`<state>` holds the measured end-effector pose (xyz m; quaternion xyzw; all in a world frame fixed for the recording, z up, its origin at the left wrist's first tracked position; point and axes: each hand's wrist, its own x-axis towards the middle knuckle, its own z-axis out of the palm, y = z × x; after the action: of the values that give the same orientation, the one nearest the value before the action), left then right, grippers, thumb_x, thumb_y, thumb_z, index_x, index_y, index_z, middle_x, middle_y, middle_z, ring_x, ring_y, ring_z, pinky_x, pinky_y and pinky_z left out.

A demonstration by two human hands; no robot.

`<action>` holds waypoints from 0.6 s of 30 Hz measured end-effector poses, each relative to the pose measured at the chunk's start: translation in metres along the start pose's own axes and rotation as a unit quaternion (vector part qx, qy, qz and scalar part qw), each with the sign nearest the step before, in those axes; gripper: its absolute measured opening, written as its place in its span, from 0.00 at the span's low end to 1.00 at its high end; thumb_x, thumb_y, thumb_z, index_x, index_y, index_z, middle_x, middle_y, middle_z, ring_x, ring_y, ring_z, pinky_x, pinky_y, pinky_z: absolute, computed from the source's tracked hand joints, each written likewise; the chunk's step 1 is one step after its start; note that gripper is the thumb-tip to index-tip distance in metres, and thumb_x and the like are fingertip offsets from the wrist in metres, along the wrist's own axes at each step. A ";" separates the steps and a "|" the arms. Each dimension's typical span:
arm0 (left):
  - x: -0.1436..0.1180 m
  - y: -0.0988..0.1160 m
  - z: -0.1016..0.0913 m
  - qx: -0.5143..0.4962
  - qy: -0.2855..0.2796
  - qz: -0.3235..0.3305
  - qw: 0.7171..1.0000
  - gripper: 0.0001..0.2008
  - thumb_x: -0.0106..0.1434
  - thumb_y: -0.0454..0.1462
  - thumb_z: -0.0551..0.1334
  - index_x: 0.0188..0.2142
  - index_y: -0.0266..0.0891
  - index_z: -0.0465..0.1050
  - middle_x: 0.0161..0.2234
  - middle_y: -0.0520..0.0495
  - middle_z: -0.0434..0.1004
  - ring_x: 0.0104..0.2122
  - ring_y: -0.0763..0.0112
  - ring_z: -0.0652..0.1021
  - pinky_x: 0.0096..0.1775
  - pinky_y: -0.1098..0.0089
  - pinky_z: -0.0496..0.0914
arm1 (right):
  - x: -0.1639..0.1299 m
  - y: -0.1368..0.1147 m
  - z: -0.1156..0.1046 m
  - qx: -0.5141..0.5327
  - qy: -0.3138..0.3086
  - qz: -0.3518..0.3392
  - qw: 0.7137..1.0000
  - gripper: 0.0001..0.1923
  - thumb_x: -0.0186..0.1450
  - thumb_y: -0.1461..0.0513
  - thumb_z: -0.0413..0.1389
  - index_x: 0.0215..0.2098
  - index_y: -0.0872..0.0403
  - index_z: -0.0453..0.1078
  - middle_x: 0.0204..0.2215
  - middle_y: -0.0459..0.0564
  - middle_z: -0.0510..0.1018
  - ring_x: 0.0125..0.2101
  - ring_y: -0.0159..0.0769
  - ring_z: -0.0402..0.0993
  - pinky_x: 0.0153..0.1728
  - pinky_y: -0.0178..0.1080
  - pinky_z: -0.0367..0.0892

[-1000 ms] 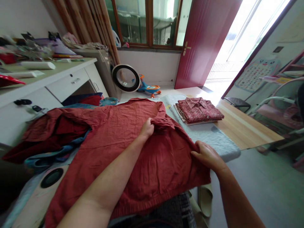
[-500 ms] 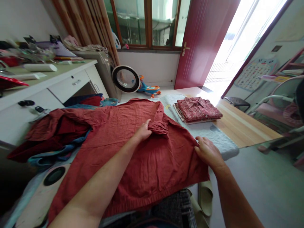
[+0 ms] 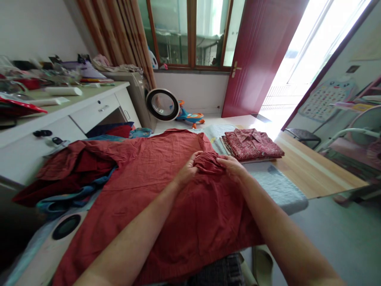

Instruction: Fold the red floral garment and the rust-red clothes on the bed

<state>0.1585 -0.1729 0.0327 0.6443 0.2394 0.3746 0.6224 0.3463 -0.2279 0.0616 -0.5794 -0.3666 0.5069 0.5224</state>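
Observation:
A rust-red long-sleeved garment, perhaps a shirt or jacket, lies spread over the cloth-covered table, its gathered hem towards me. My left hand grips one side of a bunched part of the garment, which looks like a sleeve end. On the other side of that bunch, my right hand pinches the fabric, so both hands stand close together. The garment's left part lies crumpled at the far left, over blue patterned cloth. A folded red patterned shirt rests on a small stack beyond my right hand.
A pale blue cloth covers part of the wooden tabletop. To the left stands a cluttered white desk. Behind are a round open washer door, a blue-orange ride-on toy and a dark red door.
My right hand has moved left from the garment's right edge to the bunched fabric and taken hold of it beside my left hand. The view has shifted slightly.

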 end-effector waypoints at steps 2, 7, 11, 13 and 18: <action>0.001 -0.011 -0.004 0.050 -0.015 -0.007 0.999 0.44 0.56 0.33 0.62 0.68 0.44 0.43 0.65 0.39 0.57 0.59 0.62 0.69 0.57 0.62 0.65 | 0.003 -0.013 -0.014 0.013 -0.008 -0.040 0.999 0.16 0.49 0.58 0.66 0.33 0.54 0.69 0.29 0.46 0.78 0.29 0.34 0.74 0.34 0.37 0.71; 0.015 -0.045 -0.019 0.271 0.008 -0.010 0.963 0.43 0.54 0.29 0.59 0.68 0.38 0.44 0.68 0.35 0.49 0.63 0.59 0.62 0.62 0.56 0.60 | 0.007 -0.070 -0.077 -0.117 0.137 -0.178 0.967 0.14 0.50 0.63 0.62 0.36 0.53 0.71 0.31 0.45 0.79 0.29 0.33 0.74 0.33 0.37 0.71; 0.035 -0.057 -0.017 0.439 -0.020 0.013 0.898 0.25 0.60 0.30 0.53 0.58 0.34 0.65 0.60 0.38 0.66 0.62 0.62 0.64 0.64 0.59 0.56 | 0.009 -0.118 -0.120 -0.168 0.267 -0.234 0.920 0.13 0.51 0.67 0.59 0.36 0.55 0.72 0.29 0.47 0.78 0.28 0.33 0.72 0.32 0.38 0.70; 0.047 -0.059 -0.010 0.491 -0.037 0.007 0.870 0.22 0.64 0.34 0.53 0.57 0.34 0.67 0.60 0.37 0.67 0.62 0.61 0.64 0.64 0.58 0.55 | 0.011 -0.136 -0.135 -0.200 0.341 -0.277 0.876 0.13 0.53 0.69 0.58 0.38 0.57 0.73 0.31 0.51 0.78 0.28 0.32 0.72 0.32 0.38 0.69; 0.084 -0.066 0.010 0.545 -0.052 -0.010 0.837 0.26 0.68 0.42 0.52 0.63 0.34 0.59 0.66 0.37 0.58 0.66 0.58 0.58 0.64 0.58 0.53 | 0.028 -0.159 -0.179 -0.274 0.469 -0.355 0.761 0.16 0.56 0.70 0.57 0.43 0.59 0.75 0.37 0.58 0.79 0.32 0.33 0.73 0.34 0.37 0.68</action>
<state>0.2272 -0.1070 -0.0159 0.8954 0.3783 0.1437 0.1857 0.5425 -0.2134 0.2002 -0.6917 -0.3784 -0.1712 0.5908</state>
